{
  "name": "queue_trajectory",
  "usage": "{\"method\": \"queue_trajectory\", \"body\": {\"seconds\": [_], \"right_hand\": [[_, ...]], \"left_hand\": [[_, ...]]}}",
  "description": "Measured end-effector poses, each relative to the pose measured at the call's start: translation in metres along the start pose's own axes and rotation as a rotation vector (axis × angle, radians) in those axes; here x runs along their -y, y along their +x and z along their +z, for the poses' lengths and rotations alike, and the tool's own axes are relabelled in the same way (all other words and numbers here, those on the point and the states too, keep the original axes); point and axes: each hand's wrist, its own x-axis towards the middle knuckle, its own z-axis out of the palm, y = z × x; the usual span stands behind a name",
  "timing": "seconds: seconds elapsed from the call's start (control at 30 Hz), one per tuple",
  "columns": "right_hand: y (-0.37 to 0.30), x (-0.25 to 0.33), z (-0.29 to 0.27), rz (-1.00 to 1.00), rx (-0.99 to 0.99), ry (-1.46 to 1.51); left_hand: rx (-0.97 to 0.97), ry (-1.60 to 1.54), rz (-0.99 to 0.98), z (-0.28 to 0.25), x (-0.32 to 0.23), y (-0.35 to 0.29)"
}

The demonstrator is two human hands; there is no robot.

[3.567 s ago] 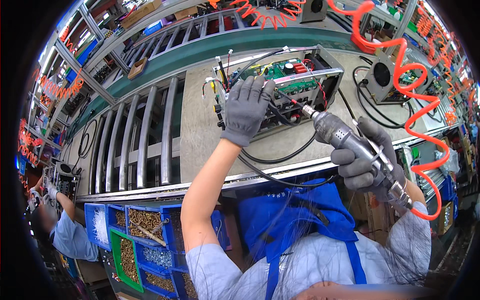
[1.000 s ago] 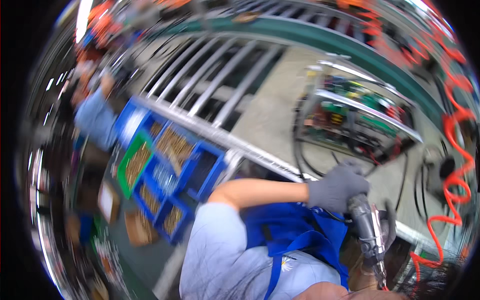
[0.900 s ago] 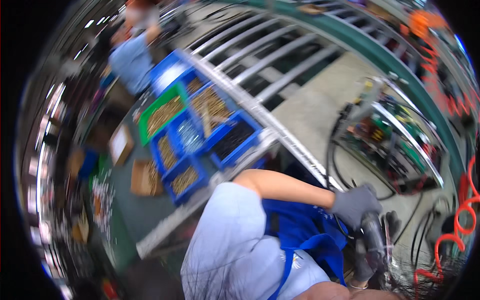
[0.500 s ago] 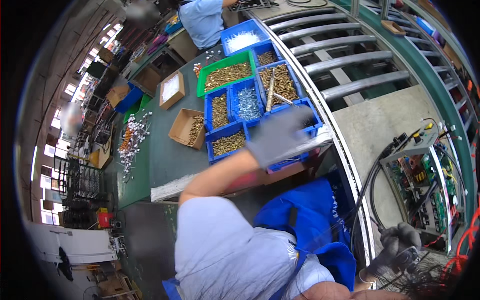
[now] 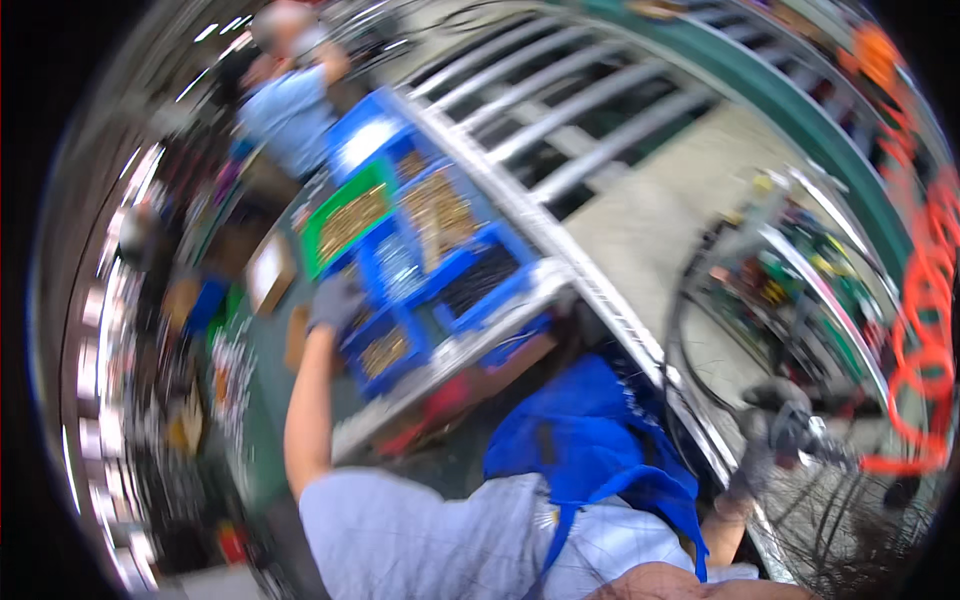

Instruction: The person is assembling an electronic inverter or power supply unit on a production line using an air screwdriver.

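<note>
My left hand (image 5: pixel 338 303), in a grey glove, reaches over the left blue bin of small brass-coloured parts, between the bins and a cardboard box. Blur hides its fingers. At the lower right my right hand (image 5: pixel 768 440), also gloved, is closed around a dark and silver air tool (image 5: pixel 818 442) joined to a red coiled hose (image 5: pixel 925 350). Beyond it on the bench lies a unit with green circuit boards (image 5: pixel 825 275) and black cables. Near my left hand stand a blue bin of brass parts (image 5: pixel 384 352), a bin of clear-bluish parts (image 5: pixel 398 268) and a bin of dark parts (image 5: pixel 478 284).
A green bin (image 5: pixel 318 222) of brass parts and a blue bin (image 5: pixel 365 140) of white pieces stand farther back. A roller conveyor (image 5: pixel 560 110) runs beyond the metal rail (image 5: pixel 520 225). A co-worker in a blue shirt (image 5: pixel 290 115) is at the far left.
My left hand has moved left from the near-right bin to the left bins. My view has turned, shifting the bins leftward. My right hand stays low at the right, with the red hose now showing behind the tool.
</note>
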Motion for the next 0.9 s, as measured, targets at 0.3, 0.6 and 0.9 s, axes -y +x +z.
{"method": "queue_trajectory", "body": {"seconds": [0.3, 0.6, 0.9], "right_hand": [[-0.003, -0.007, -0.001, 0.052, -0.038, 0.011], [0.004, -0.010, -0.005, 0.096, 0.001, 0.111], [0.018, 0.022, -0.009, 0.130, -0.079, 0.208]], "left_hand": [[0.046, -0.074, 0.473, -0.038, -0.149, -0.009], [0.422, 0.381, 0.646, -0.045, -0.187, 0.017], [0.187, 0.050, 0.546, -0.031, -0.179, 0.020]]}}
